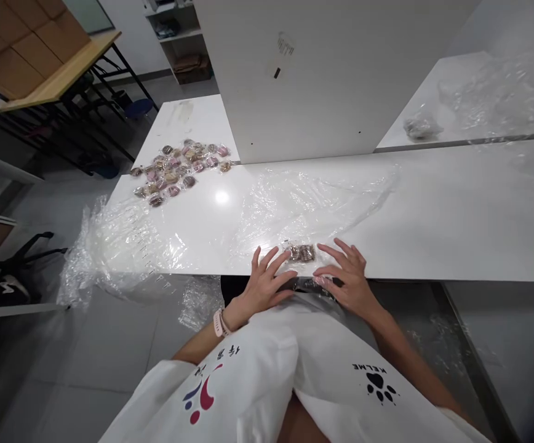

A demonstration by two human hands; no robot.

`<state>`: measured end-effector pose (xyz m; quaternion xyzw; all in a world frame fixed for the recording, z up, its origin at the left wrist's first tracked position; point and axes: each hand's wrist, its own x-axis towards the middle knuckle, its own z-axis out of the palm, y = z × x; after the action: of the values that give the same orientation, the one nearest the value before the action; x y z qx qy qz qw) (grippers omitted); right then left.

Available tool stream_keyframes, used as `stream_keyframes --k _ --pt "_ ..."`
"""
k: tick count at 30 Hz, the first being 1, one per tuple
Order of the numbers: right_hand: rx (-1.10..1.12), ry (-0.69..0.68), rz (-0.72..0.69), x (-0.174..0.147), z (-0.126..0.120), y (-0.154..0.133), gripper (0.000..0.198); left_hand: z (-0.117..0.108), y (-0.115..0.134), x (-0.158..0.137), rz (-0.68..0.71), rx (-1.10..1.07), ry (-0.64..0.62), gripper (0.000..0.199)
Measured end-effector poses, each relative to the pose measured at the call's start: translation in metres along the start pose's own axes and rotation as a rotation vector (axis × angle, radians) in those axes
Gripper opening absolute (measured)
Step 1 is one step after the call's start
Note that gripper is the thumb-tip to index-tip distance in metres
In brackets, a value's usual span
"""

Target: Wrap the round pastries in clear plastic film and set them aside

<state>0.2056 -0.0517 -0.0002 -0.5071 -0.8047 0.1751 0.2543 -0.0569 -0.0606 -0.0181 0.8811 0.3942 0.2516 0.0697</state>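
A small brown pack [302, 253], whose contents I cannot make out, lies near the front edge of the white table. Clear plastic film [290, 206] spreads under and behind it. On its left side rests my left hand [267, 282], fingers spread, with fingertips at the pack's left end. My right hand [347, 277] is at the right end, its fingers apart and the thumb side low by the table edge. Neither hand is wrapped around the pack. Some film hangs over the edge below the hands.
Several small wrapped pieces [175, 169] in pink, brown and tan lie at the back left. A heap of clear plastic bags [128, 240] drapes over the left front edge. A white upright panel [313, 80] stands behind; a wrapped bundle [421, 128] sits at the back right.
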Motion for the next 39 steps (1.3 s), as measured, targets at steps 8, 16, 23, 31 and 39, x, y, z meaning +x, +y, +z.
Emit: stream_keyframes --k 8,16,23,31,39 --pt "0.303 -0.059 0.05 0.122 0.012 0.018 0.024 -0.029 -0.004 0.062 -0.363 -0.162 0.357 0.008" --pt "0.237 0.059 0.062 0.135 0.042 0.033 0.023 0.014 -0.003 0.046 -0.211 -0.177 -0.015 0.05" --pt "0.275 -0.149 -0.168 0.068 0.013 0.047 0.036 0.009 -0.031 0.042 -0.473 -0.49 0.08 0.036" --pt "0.215 -0.144 0.261 0.077 0.023 0.032 0.032 -0.018 -0.041 0.066 -0.811 -0.347 -0.19 0.036" --pt "-0.078 -0.132 -0.047 0.061 0.012 0.036 0.056 -0.026 -0.028 0.032 -0.209 0.119 -0.068 0.053"
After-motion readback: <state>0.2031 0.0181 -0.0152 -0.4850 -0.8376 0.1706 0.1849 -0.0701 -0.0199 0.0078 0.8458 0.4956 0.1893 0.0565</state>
